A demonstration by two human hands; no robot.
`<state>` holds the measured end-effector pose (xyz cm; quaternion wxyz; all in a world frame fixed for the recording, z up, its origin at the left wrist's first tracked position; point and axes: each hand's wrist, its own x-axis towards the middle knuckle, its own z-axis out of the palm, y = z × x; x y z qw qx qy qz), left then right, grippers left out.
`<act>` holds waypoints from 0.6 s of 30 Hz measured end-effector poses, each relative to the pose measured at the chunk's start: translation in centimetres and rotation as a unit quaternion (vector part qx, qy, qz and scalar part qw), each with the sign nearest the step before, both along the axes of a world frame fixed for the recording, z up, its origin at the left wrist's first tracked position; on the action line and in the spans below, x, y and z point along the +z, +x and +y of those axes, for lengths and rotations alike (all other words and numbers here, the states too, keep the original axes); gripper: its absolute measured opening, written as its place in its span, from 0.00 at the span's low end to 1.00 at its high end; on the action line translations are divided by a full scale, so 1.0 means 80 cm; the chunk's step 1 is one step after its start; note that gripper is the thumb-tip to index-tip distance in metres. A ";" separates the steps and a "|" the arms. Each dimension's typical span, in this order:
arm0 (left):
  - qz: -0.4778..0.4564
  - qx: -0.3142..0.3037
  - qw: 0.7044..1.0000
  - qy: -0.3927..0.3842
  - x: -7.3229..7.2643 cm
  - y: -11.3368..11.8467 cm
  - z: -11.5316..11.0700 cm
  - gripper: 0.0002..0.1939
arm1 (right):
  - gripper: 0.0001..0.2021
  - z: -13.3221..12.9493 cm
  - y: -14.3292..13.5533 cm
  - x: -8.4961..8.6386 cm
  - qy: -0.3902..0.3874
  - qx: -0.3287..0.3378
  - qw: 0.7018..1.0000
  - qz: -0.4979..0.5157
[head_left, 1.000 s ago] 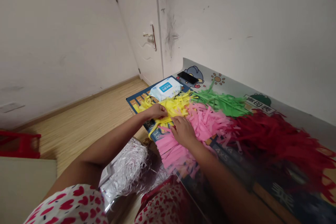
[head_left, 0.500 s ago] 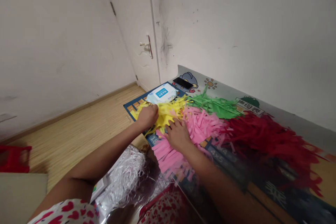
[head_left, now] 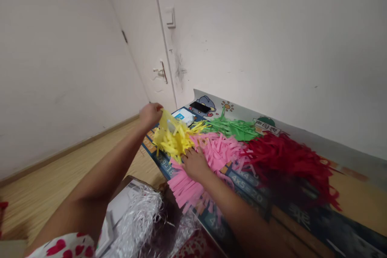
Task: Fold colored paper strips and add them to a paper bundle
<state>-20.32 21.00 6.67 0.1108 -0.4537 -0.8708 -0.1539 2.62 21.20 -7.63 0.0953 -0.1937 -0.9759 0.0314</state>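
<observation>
Pinched between the fingers of my left hand [head_left: 151, 115] is the upper edge of the yellow fringed paper [head_left: 173, 139], raised above the table's left corner. My right hand [head_left: 195, 164] rests with fingers spread where the yellow paper meets the pink fringed paper [head_left: 216, 149]. Pink strips also lie under and below that hand. Green fringed paper [head_left: 236, 125] lies behind the pink, and a large heap of red fringed paper [head_left: 290, 159] is to the right.
A wipes packet [head_left: 184, 116] and a black phone [head_left: 200, 107] lie at the table's far corner. The printed mat [head_left: 246, 185] curls up against the wall. Below the near edge sits shiny white shredded filler [head_left: 139, 213]. A door stands behind.
My left hand has moved up and left, lifting the yellow paper's edge. My right hand stays by the yellow and pink paper. The camera view has shifted, with the room appearing lower.
</observation>
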 end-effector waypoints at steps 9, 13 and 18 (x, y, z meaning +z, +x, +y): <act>0.131 -0.022 0.981 0.144 0.189 0.051 0.077 0.16 | 0.15 -0.008 0.000 0.019 -0.050 -0.009 0.998 0.043; 0.186 -0.185 0.962 0.076 0.194 0.153 0.092 0.10 | 0.17 -0.011 0.022 0.065 -0.089 -0.031 0.989 0.117; 0.227 -0.395 0.890 0.032 0.107 0.259 0.025 0.12 | 0.22 -0.023 0.089 0.131 -0.415 -0.016 0.753 0.510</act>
